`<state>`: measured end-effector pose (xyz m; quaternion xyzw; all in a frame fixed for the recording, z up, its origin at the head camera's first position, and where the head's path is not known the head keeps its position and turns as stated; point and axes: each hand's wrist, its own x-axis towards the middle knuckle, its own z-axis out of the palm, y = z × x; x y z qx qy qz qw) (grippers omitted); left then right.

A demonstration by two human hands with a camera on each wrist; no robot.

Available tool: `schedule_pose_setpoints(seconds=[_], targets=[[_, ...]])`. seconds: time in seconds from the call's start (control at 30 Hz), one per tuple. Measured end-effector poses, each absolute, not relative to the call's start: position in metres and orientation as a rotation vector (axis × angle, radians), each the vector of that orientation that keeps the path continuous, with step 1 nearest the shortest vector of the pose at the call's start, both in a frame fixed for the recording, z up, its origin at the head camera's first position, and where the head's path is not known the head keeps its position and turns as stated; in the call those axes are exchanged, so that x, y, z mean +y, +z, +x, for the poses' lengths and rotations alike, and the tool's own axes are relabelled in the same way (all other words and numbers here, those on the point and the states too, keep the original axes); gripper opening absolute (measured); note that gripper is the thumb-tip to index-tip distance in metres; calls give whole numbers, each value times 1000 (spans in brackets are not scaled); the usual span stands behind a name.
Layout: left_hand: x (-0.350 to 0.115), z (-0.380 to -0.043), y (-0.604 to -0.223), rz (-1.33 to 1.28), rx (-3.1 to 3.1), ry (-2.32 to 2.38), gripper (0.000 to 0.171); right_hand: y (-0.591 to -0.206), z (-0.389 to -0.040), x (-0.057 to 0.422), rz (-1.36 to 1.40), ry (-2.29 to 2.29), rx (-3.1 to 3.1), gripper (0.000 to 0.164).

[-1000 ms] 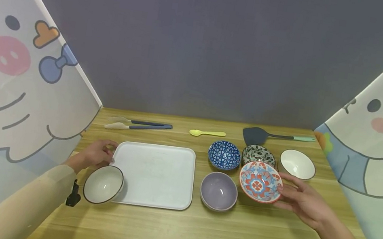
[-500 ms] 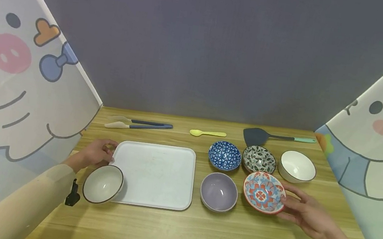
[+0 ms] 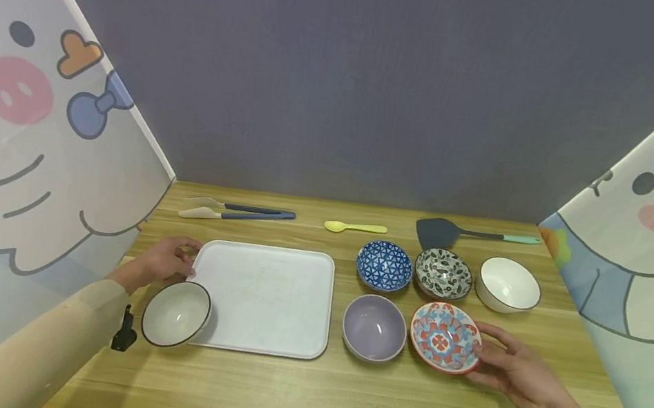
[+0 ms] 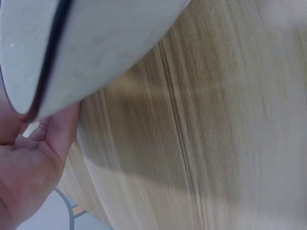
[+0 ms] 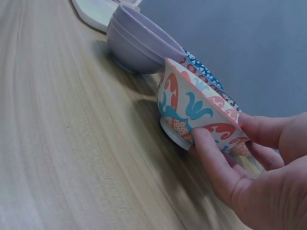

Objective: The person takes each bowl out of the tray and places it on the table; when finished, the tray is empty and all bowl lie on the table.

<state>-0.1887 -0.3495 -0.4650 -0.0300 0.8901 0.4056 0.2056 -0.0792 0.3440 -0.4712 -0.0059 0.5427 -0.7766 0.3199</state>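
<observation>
My right hand (image 3: 507,369) holds a bowl with a red, blue and white pattern (image 3: 445,338) by its right side. Its foot is right at the tabletop in the right wrist view, thumb and fingers on the wall and rim. Left of it stands a lilac bowl (image 3: 373,329), close beside it. At the far left my left hand (image 3: 165,261) grips the left edge of a white rectangular tray (image 3: 263,303). A dark-rimmed white bowl (image 3: 176,315) sits before that hand, overlapping the tray's near left corner; it hides some fingers in the left wrist view.
Behind stand a blue-patterned bowl (image 3: 384,266), a leaf-patterned bowl (image 3: 442,274) and another white bowl (image 3: 508,285). Along the back lie tongs (image 3: 238,214), a yellow spoon (image 3: 355,227) and a dark spatula (image 3: 437,233). A grey wall and printed side panels enclose the table.
My right hand has brought the patterned bowl nearer to me and lower, first rightward, then slightly left to beside the lilac bowl. The leaf-patterned bowl is now uncovered. The left hand stays put.
</observation>
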Motion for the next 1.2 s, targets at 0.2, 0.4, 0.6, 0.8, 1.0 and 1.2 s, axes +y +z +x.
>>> schedule_pose_setpoints(seconds=[0.2,0.4,0.6,0.8,1.0,1.2], targets=[[-350,-189,-465,-85,2480,1120,64,-472,-78,342,-5,-2038,1402,46],[-350,-189,-465,-85,2482,1110,64,-474,-76,342,4,-2028,1373,45],[-350,-189,-465,-85,2474,1116,64,-478,-74,343,30,-2008,1396,44],[-350,-190,-464,-90,2463,1143,64,-482,-71,344,55,-1979,1481,42],[-349,-189,-462,-83,2480,1122,64,-481,-71,345,53,-1915,1628,41],[-347,-185,-461,-84,2502,1107,64,-473,-76,347,68,-1804,1798,35]])
